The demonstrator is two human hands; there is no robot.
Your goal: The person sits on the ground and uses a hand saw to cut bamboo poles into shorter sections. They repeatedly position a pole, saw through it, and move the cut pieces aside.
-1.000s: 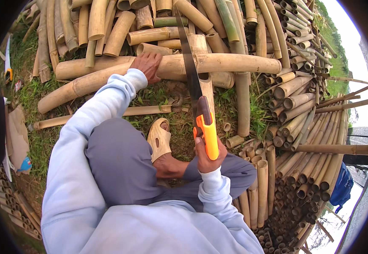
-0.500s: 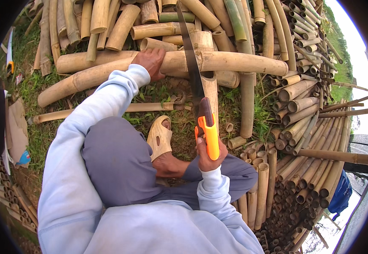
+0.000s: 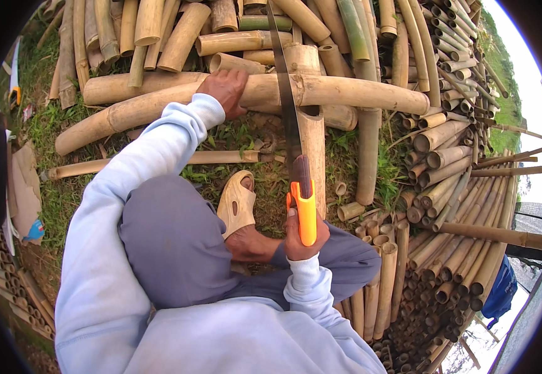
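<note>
A long, slightly curved bamboo pole (image 3: 358, 92) lies crosswise in front of me, over another bamboo piece (image 3: 311, 159) that points toward me. My left hand (image 3: 224, 91) is closed over the pole, left of where the blade crosses it. In my right hand (image 3: 306, 235) is a hand saw (image 3: 302, 199) with an orange and dark handle, gripped with the fingers wrapped round it. The saw's dark blade (image 3: 283, 81) runs away from me across the pole, its far end reaching toward the pile. How deep the blade sits in the bamboo cannot be made out.
Cut bamboo lengths (image 3: 183, 37) are heaped beyond the pole. Stacked bamboo (image 3: 445, 149) fills the right side, with upright pieces (image 3: 386, 280) near my right knee. A split bamboo strip (image 3: 158, 165) lies on the grass near my sandal (image 3: 236, 202). Another saw (image 3: 14, 75) is at far left.
My right hand has drawn the saw slightly back toward me, and its handle has swung a little to the left. My left hand stays on the pole.
</note>
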